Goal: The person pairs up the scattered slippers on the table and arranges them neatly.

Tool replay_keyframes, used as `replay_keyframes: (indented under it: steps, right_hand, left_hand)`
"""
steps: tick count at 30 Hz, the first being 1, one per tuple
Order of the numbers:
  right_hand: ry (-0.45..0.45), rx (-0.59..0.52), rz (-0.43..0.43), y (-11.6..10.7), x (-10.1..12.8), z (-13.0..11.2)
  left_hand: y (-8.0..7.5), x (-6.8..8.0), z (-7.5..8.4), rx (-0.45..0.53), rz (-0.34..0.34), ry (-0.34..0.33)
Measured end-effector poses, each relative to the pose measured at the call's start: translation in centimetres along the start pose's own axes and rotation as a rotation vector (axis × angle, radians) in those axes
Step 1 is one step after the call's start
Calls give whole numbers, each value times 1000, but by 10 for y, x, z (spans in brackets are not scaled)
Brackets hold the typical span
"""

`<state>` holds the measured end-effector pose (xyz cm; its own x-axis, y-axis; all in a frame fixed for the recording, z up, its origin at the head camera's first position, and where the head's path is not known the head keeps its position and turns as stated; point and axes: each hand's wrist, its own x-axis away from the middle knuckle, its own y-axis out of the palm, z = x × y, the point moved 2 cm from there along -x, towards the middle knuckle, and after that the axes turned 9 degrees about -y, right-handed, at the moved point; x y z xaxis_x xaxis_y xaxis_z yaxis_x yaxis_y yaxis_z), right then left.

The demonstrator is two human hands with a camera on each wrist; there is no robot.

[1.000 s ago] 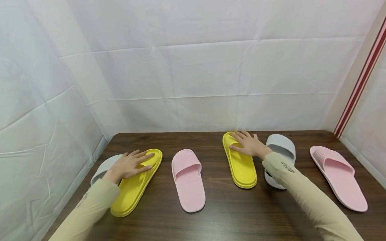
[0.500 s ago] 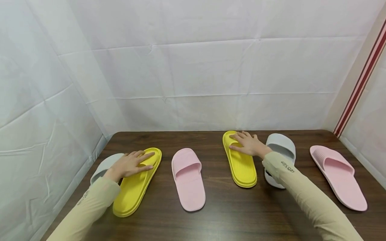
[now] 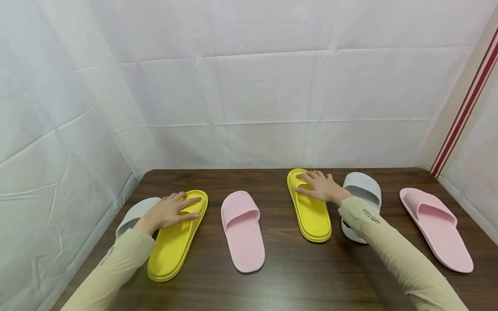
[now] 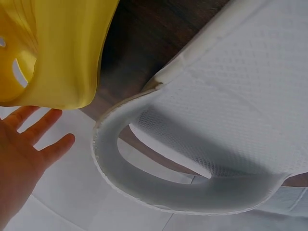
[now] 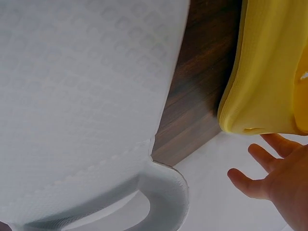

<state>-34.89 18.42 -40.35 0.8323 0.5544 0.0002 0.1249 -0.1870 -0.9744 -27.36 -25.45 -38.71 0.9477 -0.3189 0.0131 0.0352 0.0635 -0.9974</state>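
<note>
Two yellow slippers lie on the table in the head view. My left hand (image 3: pixel 165 212) rests with spread fingers on the strap of the left yellow slipper (image 3: pixel 165 255), whose toe leans to the right. On the strap of the right yellow slipper (image 3: pixel 314 220) lies my right hand (image 3: pixel 320 186), fingers extended toward its toe. A white slipper (image 3: pixel 134 214) sits beside the left one, partly hidden by my left hand and sleeve. Another white slipper (image 3: pixel 363 188) is partly covered by my right forearm. Both wrist views show fingers at the edge of the yellow slipper (image 4: pixel 72 57).
A pink slipper (image 3: pixel 246 246) lies between the yellow ones, and a second pink slipper (image 3: pixel 439 229) is at the far right. The dark wooden table (image 3: pixel 295 280) meets white cloth walls (image 3: pixel 253 95) at its back and sides.
The left yellow slipper has turned slightly under my left hand, its heel shifting to the right and its toe a little to the left. My right hand and its slipper stay put.
</note>
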Motion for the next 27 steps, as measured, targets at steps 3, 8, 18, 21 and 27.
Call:
replay_keyframes:
  steps: [3, 8, 18, 21, 27]
  right_hand:
    - [-1, -1, 7, 0, 1, 0]
    - [-9, -9, 9, 2, 1, 2]
    - [-19, -17, -2, 6, -1, 5]
    - [-18, -15, -6, 7, -1, 7]
    - [-25, -17, -10, 7, 0, 7]
  left_hand:
    - [0, -1, 0, 1, 1, 3]
    - [-1, -3, 0, 5, -1, 9]
    - [-1, -3, -1, -7, 24, 30]
    - [-4, -3, 0, -20, 47, 46]
    - [-9, -3, 1, -12, 41, 33]
